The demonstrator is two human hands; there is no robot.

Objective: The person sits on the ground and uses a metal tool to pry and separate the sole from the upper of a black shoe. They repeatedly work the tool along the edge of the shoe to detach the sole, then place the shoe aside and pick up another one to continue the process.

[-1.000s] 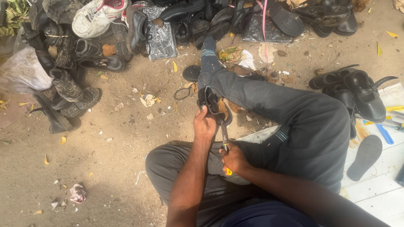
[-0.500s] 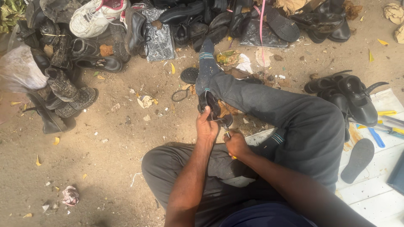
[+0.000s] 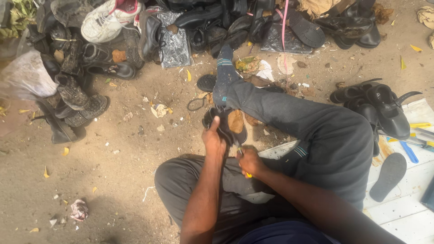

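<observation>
A black shoe [image 3: 224, 126] is being gripped by the left hand [image 3: 214, 141]; a yellow-handled tool [image 3: 247, 173] is being clasped in the right hand [image 3: 250, 161], beside the shoe.

Dirt ground [image 3: 113, 180], heap of worn shoes [image 3: 217, 27], white sneaker [image 3: 108, 18], scattered litter [image 3: 79, 210]

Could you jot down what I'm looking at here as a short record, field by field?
Setting: sandy ground, the person seated with one leg stretched out
Left hand: grips a black shoe, thumb up along its edge
Right hand: closed on a yellow-handled tool, the tip at the shoe
Far side: pile of dark shoes with a white sneaker
Person's right: black sandals, a loose sole on a white board
Litter: scraps and leaves scattered about
</observation>
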